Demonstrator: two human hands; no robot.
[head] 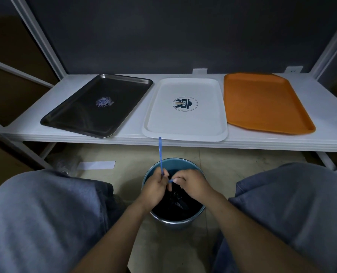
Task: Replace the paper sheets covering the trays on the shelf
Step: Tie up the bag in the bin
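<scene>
Fingers [164, 174] of both hands pinch a thin, limp blue drawstring [160, 154] over the bin [154, 174], lower centre; bag [173, 201] likely light, slippery, best gripped at its gathered neck.

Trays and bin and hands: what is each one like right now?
metal tray: bare, no paper, flat on shelf.
white tray: bare, no paper, front edge just over the shelf lip.
orange tray: bare, no paper.
bin: upright on the floor, black bag inside.
blue strip: pulled up, held.
left hand: pinching the strip.
right hand: pinching its other end.
</scene>
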